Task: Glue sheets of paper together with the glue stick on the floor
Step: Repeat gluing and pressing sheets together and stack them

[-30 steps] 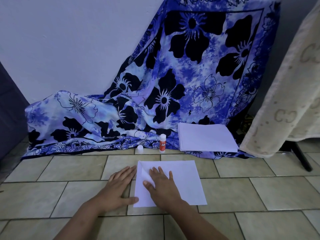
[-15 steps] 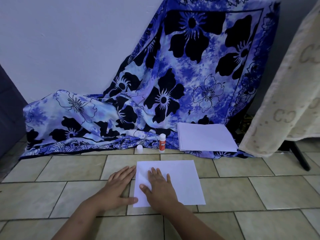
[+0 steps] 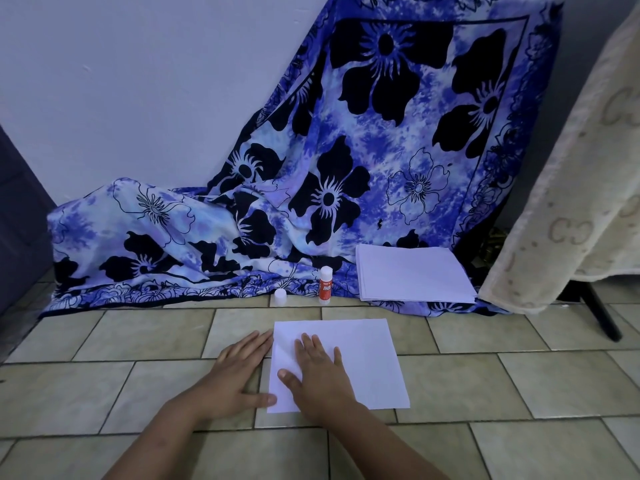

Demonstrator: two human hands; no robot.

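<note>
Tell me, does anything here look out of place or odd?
Only small things. The glue stick stands open by the edge of the cloth, its white cap apart on the floor to its left. The sheet under the right hand shows faint creases near its upper left corner.

Wall: plain pale painted wall [image 3: 138, 98], dimly lit.
Floor: beige rectangular ceramic tiles [image 3: 554, 386], dark grout.
Drape: blue-and-black flowered cloth [image 3: 398, 150] against the wall, spilling onto the floor.
Right: cream patterned blanket [image 3: 571, 202] hanging.
</note>
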